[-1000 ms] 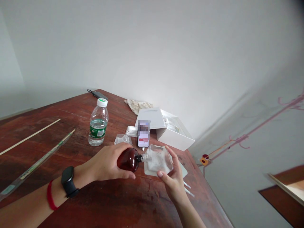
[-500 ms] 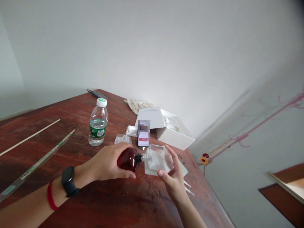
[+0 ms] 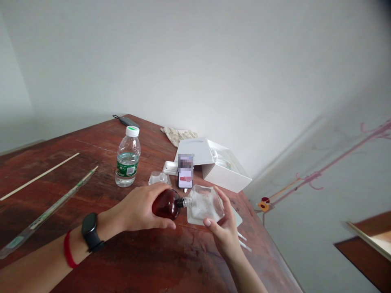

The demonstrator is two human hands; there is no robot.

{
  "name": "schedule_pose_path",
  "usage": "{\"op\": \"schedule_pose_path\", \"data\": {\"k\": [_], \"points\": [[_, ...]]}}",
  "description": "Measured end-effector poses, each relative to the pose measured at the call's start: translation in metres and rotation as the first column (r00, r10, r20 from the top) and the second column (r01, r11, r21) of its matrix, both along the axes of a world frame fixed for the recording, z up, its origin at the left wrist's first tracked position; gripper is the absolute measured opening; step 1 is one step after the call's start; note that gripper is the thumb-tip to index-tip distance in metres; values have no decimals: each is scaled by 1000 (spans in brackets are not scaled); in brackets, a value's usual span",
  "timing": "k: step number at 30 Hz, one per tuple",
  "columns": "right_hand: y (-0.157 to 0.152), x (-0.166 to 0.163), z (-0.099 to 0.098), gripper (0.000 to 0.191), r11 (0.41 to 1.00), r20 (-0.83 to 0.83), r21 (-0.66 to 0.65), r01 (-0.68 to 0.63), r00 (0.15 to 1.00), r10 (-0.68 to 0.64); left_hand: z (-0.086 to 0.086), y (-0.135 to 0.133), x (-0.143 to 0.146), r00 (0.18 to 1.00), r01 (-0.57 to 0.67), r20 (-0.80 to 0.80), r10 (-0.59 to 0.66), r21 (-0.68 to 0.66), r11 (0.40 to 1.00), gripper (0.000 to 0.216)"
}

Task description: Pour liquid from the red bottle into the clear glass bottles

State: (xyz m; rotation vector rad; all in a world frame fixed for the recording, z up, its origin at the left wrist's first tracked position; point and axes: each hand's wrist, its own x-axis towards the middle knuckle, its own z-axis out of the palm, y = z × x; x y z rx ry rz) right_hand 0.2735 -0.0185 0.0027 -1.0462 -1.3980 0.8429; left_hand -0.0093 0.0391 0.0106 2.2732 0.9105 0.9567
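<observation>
My left hand point(image 3: 146, 207) is wrapped round a dark red-brown bottle point(image 3: 165, 204), tipped on its side with its dark neck end pointing right. My right hand point(image 3: 224, 224) grips a clear square bottle point(image 3: 205, 205) by its far side, fingers behind and thumb in front. Whitish, bubbly marks show in its clear wall. The clear threaded neck point(image 3: 187, 202) meets the dark end of the red-brown bottle; whether they are screwed together I cannot tell. Another clear, square-shaped piece point(image 3: 159, 178) lies on the table just behind my left hand.
A phone point(image 3: 185, 181) stands before a white box point(image 3: 224, 179) and a small white case point(image 3: 170, 167). A water bottle point(image 3: 127, 158) stands left, near a thin stick point(image 3: 39, 176) and a long clear sleeve point(image 3: 55, 211). Thin white sticks point(image 3: 244, 242) lie right on the brown table point(image 3: 146, 264).
The whole view has shifted very slightly to the right. Both hands keep the same grips, and the two bottles stay neck to neck.
</observation>
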Motion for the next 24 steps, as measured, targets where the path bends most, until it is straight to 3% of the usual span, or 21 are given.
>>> {"op": "schedule_pose_path", "data": {"k": [24], "points": [[0,1,-1,88,1000,-52,11,-26,998,27,1,0,0,1000,9,-14,-9,-15,1000,78]]}}
